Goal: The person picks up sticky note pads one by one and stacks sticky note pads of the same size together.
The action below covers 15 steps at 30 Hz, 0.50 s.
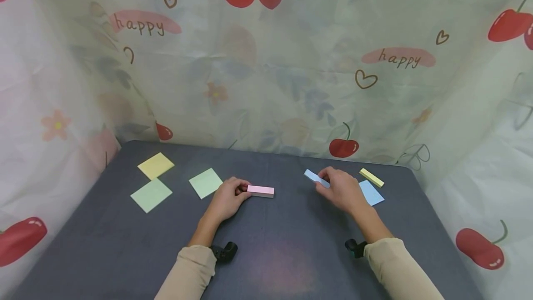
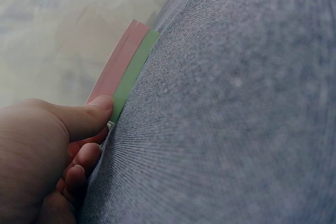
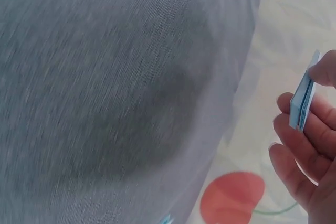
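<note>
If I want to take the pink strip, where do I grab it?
Try the right end of the pink strip, coming from the right. The left hand holds its other end, while this end sticks out free. The strip is long and narrow, so pinching across its width should be easiest.

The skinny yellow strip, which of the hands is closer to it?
Right. The right hand, holding a blue strip, is just left of the skinny yellow strip; the left hand, gripping a pink pad, is much farther left.
</note>
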Available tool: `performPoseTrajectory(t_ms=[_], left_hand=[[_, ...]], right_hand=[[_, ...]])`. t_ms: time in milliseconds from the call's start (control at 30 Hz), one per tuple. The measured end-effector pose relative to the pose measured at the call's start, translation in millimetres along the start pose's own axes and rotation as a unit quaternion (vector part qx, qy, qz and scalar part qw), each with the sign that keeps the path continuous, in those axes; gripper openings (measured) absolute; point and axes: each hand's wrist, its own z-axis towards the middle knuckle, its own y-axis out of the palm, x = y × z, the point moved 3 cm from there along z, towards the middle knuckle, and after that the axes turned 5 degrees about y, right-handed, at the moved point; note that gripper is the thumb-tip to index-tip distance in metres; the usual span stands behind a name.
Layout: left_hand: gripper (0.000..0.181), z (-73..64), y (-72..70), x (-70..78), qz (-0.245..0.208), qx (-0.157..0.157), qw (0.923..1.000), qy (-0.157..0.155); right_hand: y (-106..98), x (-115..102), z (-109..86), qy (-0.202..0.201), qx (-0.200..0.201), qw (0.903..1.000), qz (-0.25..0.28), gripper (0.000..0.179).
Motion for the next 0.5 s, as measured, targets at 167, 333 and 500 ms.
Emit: performPoseTrajectory(t_ms=[167,333,500], left_hand=[[0.021,0.4,-0.3,0.6,0.000,-0.001,1.0000,0.001],[0.020,1.6,-0.4,0.9,0.000,-0.002,1.0000,0.002],[0.020,0.0,-0.6,0.4,-0.002,-0.002,1.0000,-0.001]], right_hand=[[3,-13,-0.9,-0.008,-0.002,0.9994,0.033,0.024],[7,-24,-3.6,-0.015,0.003,0.9981,0.060,0.023],[14,-32,-5.0,-0.022,0.009,0.9956,0.091,0.022]])
